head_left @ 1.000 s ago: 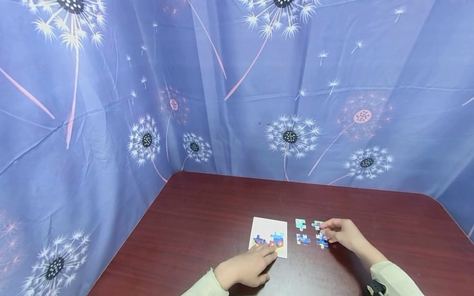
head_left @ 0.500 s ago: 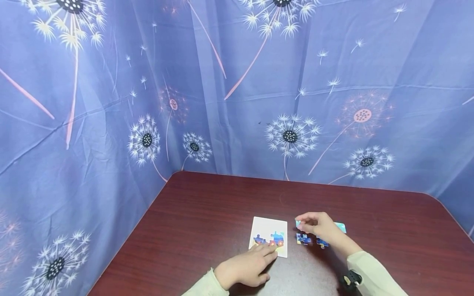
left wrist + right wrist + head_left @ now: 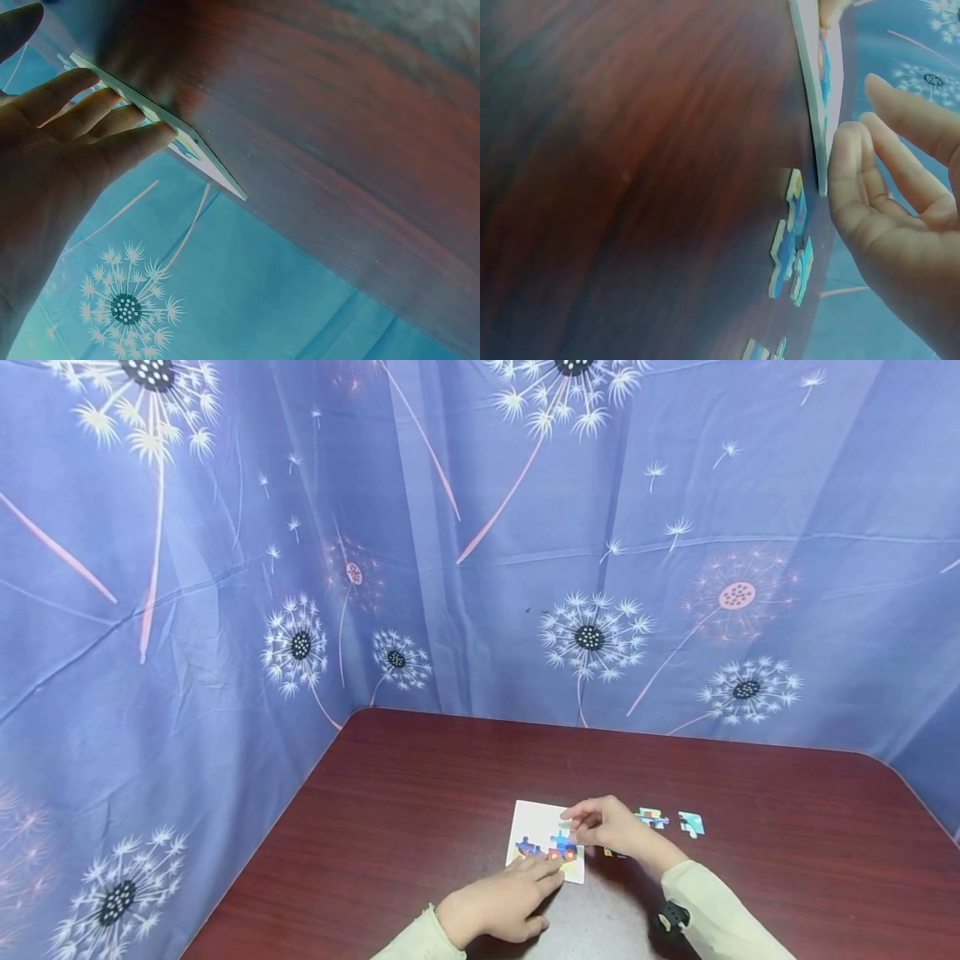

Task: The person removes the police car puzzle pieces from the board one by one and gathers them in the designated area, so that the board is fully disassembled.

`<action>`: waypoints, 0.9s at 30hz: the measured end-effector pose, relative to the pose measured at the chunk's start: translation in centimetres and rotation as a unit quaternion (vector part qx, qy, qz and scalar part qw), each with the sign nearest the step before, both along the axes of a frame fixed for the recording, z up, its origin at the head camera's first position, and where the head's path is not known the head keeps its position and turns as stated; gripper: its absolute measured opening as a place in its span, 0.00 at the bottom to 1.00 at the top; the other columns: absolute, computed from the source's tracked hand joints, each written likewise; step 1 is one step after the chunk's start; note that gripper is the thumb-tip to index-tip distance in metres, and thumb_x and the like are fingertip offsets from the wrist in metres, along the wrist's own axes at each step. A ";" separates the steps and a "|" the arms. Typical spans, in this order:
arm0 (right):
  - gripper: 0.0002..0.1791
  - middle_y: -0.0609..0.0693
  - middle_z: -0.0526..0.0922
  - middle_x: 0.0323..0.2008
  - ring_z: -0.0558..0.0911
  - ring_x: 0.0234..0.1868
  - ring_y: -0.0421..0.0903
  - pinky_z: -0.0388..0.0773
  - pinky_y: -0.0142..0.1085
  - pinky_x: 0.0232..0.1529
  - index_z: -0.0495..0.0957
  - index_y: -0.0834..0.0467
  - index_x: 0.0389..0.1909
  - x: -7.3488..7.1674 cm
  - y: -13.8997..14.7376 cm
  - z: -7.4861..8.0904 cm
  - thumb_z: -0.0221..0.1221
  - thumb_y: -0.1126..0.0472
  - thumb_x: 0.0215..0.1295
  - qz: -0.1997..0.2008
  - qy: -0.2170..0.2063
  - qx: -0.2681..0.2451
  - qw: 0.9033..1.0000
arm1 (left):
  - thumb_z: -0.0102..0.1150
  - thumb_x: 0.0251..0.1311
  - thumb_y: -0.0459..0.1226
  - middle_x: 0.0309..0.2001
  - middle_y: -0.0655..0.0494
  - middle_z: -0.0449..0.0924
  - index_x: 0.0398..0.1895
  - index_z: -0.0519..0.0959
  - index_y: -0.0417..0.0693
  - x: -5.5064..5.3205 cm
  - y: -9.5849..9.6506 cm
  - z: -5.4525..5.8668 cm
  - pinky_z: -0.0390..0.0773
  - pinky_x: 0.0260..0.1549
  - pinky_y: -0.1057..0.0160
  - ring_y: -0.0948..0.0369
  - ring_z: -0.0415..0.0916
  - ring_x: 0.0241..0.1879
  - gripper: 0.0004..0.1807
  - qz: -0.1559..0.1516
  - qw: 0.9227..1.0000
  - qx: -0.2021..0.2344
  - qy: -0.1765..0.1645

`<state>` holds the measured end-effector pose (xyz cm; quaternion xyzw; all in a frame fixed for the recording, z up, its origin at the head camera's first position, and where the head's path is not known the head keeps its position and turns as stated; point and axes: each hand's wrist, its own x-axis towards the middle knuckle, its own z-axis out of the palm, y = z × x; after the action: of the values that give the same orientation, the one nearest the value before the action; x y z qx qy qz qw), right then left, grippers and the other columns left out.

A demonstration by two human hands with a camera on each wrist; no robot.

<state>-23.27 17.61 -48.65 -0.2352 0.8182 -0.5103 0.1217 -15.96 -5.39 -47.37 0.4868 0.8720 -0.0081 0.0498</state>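
My left hand (image 3: 504, 897) rests flat with its fingertips on the white puzzle board (image 3: 534, 812), over the lower edge of its picture. The board bears a blue and red vehicle picture (image 3: 561, 843) made of fitted pieces. Above the board's right side, my right hand (image 3: 611, 827) pinches a pale green puzzle piece (image 3: 565, 824) between thumb and fingers, mostly hidden. In the right wrist view, the curled fingers of that hand (image 3: 900, 187) stand beside the board's edge (image 3: 810, 97), and the held piece cannot be seen.
Several loose puzzle pieces lie right of the board: a green and blue one (image 3: 651, 817), a teal one (image 3: 692, 823), and others partly covered by the right hand. The dark red wooden table (image 3: 420, 793) meets a blue dandelion-print curtain (image 3: 480, 635) behind.
My right hand has moved left from the loose pieces to the board, taking up the pale green puzzle piece on the way. The left hand has stayed on the board.
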 end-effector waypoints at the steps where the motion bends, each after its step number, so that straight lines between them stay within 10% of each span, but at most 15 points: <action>1: 0.16 0.56 0.82 0.31 0.77 0.27 0.39 0.74 0.29 0.21 0.80 0.71 0.45 0.0 -0.1 -0.1 0.65 0.72 0.54 0.003 -0.002 0.006 1.000 | 0.59 0.61 0.45 0.69 0.49 0.63 0.65 0.69 0.41 0.0 0.0 -0.1 0.63 0.65 0.58 0.54 0.59 0.69 0.31 -0.001 1.000 0.000 0.001; 27: 0.19 0.53 0.72 0.31 0.70 0.28 0.41 0.72 0.28 0.26 0.81 0.66 0.42 0.5 -0.8 -0.6 0.65 0.77 0.44 0.001 0.007 0.040 0.999 | 0.59 0.61 0.45 0.68 0.47 0.65 0.65 0.69 0.40 0.0 0.1 -0.2 0.64 0.65 0.57 0.53 0.61 0.68 0.31 -0.006 1.000 0.008 0.014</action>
<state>-22.81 16.83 -49.24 -0.2348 0.8385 -0.4754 0.1254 -15.94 -5.27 -47.57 0.4922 0.8698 -0.0081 0.0338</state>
